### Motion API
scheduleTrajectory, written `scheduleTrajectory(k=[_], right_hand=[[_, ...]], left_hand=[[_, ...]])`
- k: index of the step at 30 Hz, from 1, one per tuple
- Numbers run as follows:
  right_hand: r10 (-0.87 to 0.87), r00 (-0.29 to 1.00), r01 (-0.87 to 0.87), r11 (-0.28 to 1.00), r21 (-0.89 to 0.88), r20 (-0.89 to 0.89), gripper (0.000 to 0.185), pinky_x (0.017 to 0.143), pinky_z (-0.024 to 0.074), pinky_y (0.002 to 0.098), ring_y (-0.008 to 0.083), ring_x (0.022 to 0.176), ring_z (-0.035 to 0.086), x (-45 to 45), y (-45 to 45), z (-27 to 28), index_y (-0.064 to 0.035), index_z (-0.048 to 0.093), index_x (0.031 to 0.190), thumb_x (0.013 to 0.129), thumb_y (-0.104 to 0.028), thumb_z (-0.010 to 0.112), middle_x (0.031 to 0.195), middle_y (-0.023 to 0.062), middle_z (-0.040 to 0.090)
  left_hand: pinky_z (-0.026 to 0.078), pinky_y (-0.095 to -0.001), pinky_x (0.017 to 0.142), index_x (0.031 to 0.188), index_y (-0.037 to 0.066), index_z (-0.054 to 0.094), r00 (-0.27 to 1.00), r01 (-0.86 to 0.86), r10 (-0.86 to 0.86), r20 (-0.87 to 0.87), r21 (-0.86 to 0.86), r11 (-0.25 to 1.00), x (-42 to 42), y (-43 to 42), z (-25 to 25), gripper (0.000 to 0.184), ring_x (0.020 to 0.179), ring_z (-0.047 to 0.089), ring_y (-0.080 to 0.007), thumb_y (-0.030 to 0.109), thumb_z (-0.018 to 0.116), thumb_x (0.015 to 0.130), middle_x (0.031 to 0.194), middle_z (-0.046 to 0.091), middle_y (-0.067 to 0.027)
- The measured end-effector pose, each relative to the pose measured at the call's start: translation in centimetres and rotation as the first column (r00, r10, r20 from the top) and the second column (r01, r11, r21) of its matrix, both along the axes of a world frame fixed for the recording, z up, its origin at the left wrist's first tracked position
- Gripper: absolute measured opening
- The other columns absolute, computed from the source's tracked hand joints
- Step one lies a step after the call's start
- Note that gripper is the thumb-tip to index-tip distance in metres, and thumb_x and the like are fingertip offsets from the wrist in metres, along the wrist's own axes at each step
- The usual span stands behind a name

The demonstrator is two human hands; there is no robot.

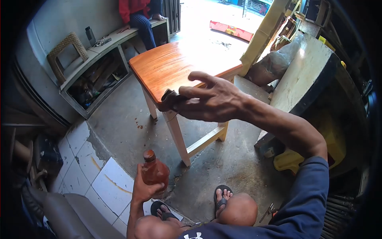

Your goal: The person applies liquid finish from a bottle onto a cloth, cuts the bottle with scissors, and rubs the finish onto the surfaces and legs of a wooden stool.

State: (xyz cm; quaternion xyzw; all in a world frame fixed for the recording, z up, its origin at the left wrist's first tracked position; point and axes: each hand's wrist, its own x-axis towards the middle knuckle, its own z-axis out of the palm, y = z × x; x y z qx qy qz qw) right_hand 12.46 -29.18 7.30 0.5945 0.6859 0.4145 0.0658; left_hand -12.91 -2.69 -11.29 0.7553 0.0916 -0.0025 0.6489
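My left hand [148, 187] is wrapped round a reddish-brown bottle [156, 172], held upright low in front of me. Its neck and top are stained the same colour. With my right hand [211, 99] I pinch a small dark folded piece, apparently a cloth [169, 95], at the near corner of a wooden table [171, 63]. Some of those fingers are raised above the tabletop. The top is glossy orange-brown, while the legs [175, 135] are pale. Whether the cloth presses on the edge is hard to see.
A person in red [135, 10] is on the low bench [109, 46] at the back left, near a woven frame [67, 53] and a dark bottle [90, 36]. A large pale board [300, 75] leans at the right, above a yellow object [288, 160]. Brown drips [139, 124] mark the floor.
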Motion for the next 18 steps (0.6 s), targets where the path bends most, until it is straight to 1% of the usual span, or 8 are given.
scheduleTrajectory(k=[7, 9, 10, 11, 12, 14, 15, 18], right_hand=[[-0.499, 0.863, 0.505, 0.845, 0.175, -0.081, 0.012, 0.117, 0.0392, 0.0441, 0.0183, 0.129, 0.060, 11.6, -17.7, -1.7, -0.0316, 0.078, 0.096, 0.092, -0.020, 0.075, 0.122, -0.0155, 0.077], [-0.575, 0.717, 0.696, 0.556, 0.454, -0.394, 0.025, 0.110, 0.0472, 0.0391, 0.0189, 0.117, 0.067, 13.0, -20.0, -4.0, -0.0262, 0.080, 0.110, 0.094, -0.008, 0.074, 0.116, -0.0038, 0.080], [-0.574, 0.707, 0.707, 0.543, 0.454, -0.414, 0.025, 0.110, 0.0472, 0.0391, 0.0189, 0.117, 0.067, 13.3, -19.5, -5.7, -0.0262, 0.080, 0.110, 0.094, -0.008, 0.074, 0.116, -0.0038, 0.080], [0.001, 0.665, 0.667, 0.448, 0.596, -0.746, 0.031, 0.103, 0.0513, 0.0359, 0.0176, 0.109, 0.070, 13.7, -18.1, -7.8, -0.0207, 0.079, 0.117, 0.093, -0.002, 0.071, 0.115, 0.0017, 0.080], [0.610, 0.415, 0.688, 0.276, 0.672, -0.675, 0.037, 0.095, 0.0554, 0.0326, 0.0164, 0.101, 0.072, 13.9, -16.2, -9.2, -0.0151, 0.078, 0.123, 0.093, 0.004, 0.068, 0.114, 0.0073, 0.080], [0.761, 0.371, 0.667, 0.180, 0.723, -0.532, 0.038, 0.085, 0.0576, 0.0276, 0.0126, 0.091, 0.072, 11.4, -11.2, -11.4, -0.0062, 0.077, 0.124, 0.092, 0.009, 0.064, 0.113, 0.0107, 0.079], [0.644, 0.478, 0.743, 0.066, 0.666, -0.597, 0.037, 0.090, 0.0567, 0.0288, 0.0153, 0.092, 0.073, 8.8, -7.5, -12.3, -0.0054, 0.078, 0.122, 0.090, 0.010, 0.064, 0.110, 0.0107, 0.080], [0.409, 0.601, 0.628, 0.289, 0.722, -0.687, 0.031, 0.099, 0.0542, 0.0280, 0.0135, 0.109, 0.070, 0.8, -2.1, -12.4, 0.0040, 0.073, 0.124, 0.095, 0.013, 0.065, 0.116, 0.0106, 0.077]], left_hand=[[0.048, -0.0428, 0.109, 0.129, 0.008, 0.046, 0.998, -0.061, 0.062, -0.018, 0.034, 0.998, -0.3, -1.1, 1.4, 0.078, 0.122, 0.063, -0.0257, 0.006, 0.088, 0.063, 0.125, 0.062, -0.0114], [0.048, -0.0439, 0.110, 0.130, 0.009, 0.046, 0.995, -0.089, 0.091, -0.039, 0.041, 0.995, -0.1, -1.5, 1.3, 0.081, 0.122, 0.063, -0.0262, 0.006, 0.088, 0.062, 0.126, 0.061, -0.0106], [0.048, -0.0439, 0.110, 0.130, 0.009, 0.046, 0.995, -0.081, 0.084, -0.052, 0.060, 0.995, 0.0, -1.9, 1.5, 0.081, 0.122, 0.063, -0.0262, 0.006, 0.088, 0.062, 0.126, 0.061, -0.0106], [0.048, -0.0438, 0.110, 0.131, 0.009, 0.046, 0.993, -0.083, 0.085, -0.085, 0.034, 0.996, 0.1, -2.2, 1.7, 0.082, 0.123, 0.062, -0.0263, 0.005, 0.088, 0.061, 0.126, 0.061, -0.0106], [0.048, -0.0437, 0.110, 0.133, 0.009, 0.046, 0.990, -0.085, 0.086, -0.115, 0.009, 0.996, 0.3, -2.5, 1.9, 0.084, 0.124, 0.062, -0.0264, 0.004, 0.088, 0.061, 0.127, 0.061, -0.0106], [0.048, -0.0438, 0.111, 0.136, 0.008, 0.045, 0.991, -0.059, 0.066, -0.116, 0.059, 0.996, 0.3, -2.8, 2.2, 0.086, 0.124, 0.062, -0.0265, 0.003, 0.088, 0.061, 0.128, 0.061, -0.0106], [0.048, -0.0439, 0.111, 0.138, 0.008, 0.044, 0.993, -0.044, 0.054, -0.110, 0.089, 0.995, 0.4, -2.9, 2.4, 0.089, 0.124, 0.062, -0.0265, 0.002, 0.087, 0.061, 0.129, 0.061, -0.0106], [0.050, -0.0436, 0.111, 0.142, 0.010, 0.046, 0.993, -0.069, 0.073, -0.090, 0.048, 0.996, 0.5, -3.5, 2.8, 0.095, 0.122, 0.063, -0.0265, 0.004, 0.087, 0.058, 0.128, 0.063, -0.0091]])
